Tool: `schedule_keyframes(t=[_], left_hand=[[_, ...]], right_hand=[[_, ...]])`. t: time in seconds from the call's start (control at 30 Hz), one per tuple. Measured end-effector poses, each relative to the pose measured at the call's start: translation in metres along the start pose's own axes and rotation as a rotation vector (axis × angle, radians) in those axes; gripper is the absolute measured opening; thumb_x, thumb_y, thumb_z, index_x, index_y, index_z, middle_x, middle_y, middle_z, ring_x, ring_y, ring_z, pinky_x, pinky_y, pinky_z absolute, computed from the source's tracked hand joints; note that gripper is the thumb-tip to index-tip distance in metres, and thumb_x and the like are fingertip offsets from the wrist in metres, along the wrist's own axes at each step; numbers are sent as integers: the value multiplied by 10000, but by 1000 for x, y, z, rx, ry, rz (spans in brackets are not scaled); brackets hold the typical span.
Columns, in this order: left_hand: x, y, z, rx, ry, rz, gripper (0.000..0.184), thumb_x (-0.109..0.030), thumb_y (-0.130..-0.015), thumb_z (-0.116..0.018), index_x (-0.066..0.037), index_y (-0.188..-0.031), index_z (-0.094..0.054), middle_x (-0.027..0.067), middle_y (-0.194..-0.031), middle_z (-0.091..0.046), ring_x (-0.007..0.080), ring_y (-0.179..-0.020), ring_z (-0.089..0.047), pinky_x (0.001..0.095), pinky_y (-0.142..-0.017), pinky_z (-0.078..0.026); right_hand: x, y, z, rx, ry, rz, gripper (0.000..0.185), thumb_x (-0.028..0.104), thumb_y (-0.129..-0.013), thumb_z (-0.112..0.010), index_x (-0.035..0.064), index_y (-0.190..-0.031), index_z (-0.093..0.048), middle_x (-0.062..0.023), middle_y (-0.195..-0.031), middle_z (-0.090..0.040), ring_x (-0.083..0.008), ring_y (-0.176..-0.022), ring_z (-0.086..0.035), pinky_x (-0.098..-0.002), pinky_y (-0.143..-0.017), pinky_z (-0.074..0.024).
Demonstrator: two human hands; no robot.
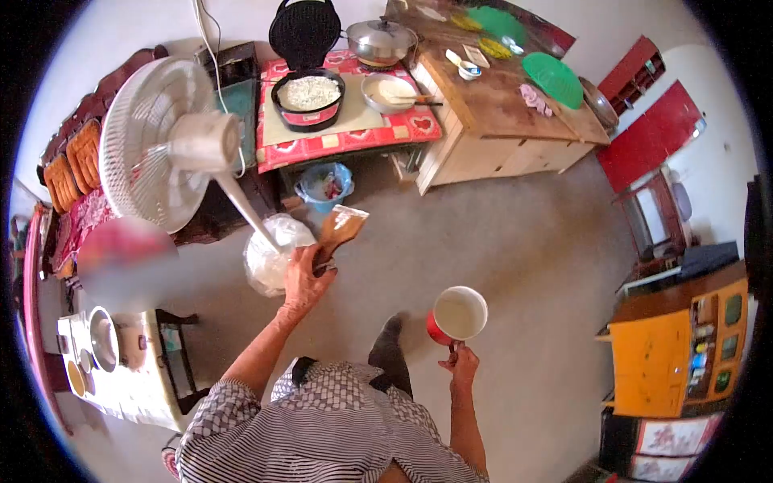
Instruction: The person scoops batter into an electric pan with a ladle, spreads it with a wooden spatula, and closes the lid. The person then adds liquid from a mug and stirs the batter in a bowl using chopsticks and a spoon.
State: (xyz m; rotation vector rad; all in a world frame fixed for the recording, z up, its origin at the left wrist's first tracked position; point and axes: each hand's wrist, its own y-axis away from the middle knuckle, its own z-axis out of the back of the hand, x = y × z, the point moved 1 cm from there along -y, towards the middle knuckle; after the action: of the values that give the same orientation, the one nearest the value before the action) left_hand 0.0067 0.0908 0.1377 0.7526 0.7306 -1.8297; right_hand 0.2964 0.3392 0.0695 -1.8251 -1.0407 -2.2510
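Observation:
In my left hand (pixel 304 278) is a wooden spatula (pixel 342 225), with white residue on its broad tip. My right hand (pixel 460 362) grips the handle of a red mug (pixel 459 314) whose pale inside faces up; I cannot make out whether anything is in it. Farther ahead an electric griddle (pixel 306 121) stands on a red patterned cloth, lid raised, its pan covered with a white, lumpy layer (pixel 308 92). Beside it sits a metal bowl (pixel 388 94) with pale contents and chopsticks across its rim. Both hands are over the floor, apart from the griddle.
A white standing fan (pixel 161 149) rises at the left, a plastic bag around its base. Under the griddle table is a blue bucket (pixel 324 187). A wooden cabinet (pixel 499 97) holds green covers. A lidded pot (pixel 381 42) stands behind. Low table (pixel 145 394) at lower left.

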Motion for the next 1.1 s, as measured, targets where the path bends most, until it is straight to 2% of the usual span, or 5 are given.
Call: schedule_keyframes(t=[0.17, 0.23, 0.3, 0.37, 1.1], left_hand=[[-38, -89, -61, -44, -64, 97, 482, -194, -636, -676, -67, -1073, -519, 145, -933, -514, 318, -905, -508, 414, -789, -407], [-53, -124, -77, -82, -47, 104, 488, -205, -637, -677, -72, -1078, -517, 147, -942, -510, 319, -913, -504, 418, -791, -403], [-56, -159, -95, -123, -34, 146, 503, -215, -636, -685, -76, -1087, -513, 156, -950, -510, 327, -923, -497, 420, -790, -401], [-51, -198, -114, -161, -48, 170, 502, -214, -632, -689, -75, -1082, -514, 162, -948, -513, 333, -922, -497, 422, -789, -401], [-21, -519, -236, -228, -340, 190, 387, -154, -589, -690, -70, -867, -435, 111, -901, -491, 313, -853, -490, 419, -710, -362]], right_hand=[[104, -149, -13, 82, 96, 88, 314, 295, -830, -530, 13, -697, -498, -34, -574, -442, -117, -464, -458, -347, -496, -538], [108, -244, -4, 73, 421, 461, 288, 295, -832, -539, 43, -695, -509, -21, -570, -444, -110, -464, -453, -328, -477, -524], [138, -303, -22, 96, 392, 467, 278, 302, -833, -541, 58, -702, -514, -15, -570, -445, -109, -467, -453, -324, -475, -521], [219, -325, -67, 83, 26, 76, 283, 316, -834, -537, 58, -718, -514, -16, -573, -445, -113, -470, -456, -335, -488, -529], [378, -716, -251, 99, -30, -78, 360, 391, -817, -557, 126, -629, -403, 1, -543, -407, -116, -481, -416, -418, -648, -516]])
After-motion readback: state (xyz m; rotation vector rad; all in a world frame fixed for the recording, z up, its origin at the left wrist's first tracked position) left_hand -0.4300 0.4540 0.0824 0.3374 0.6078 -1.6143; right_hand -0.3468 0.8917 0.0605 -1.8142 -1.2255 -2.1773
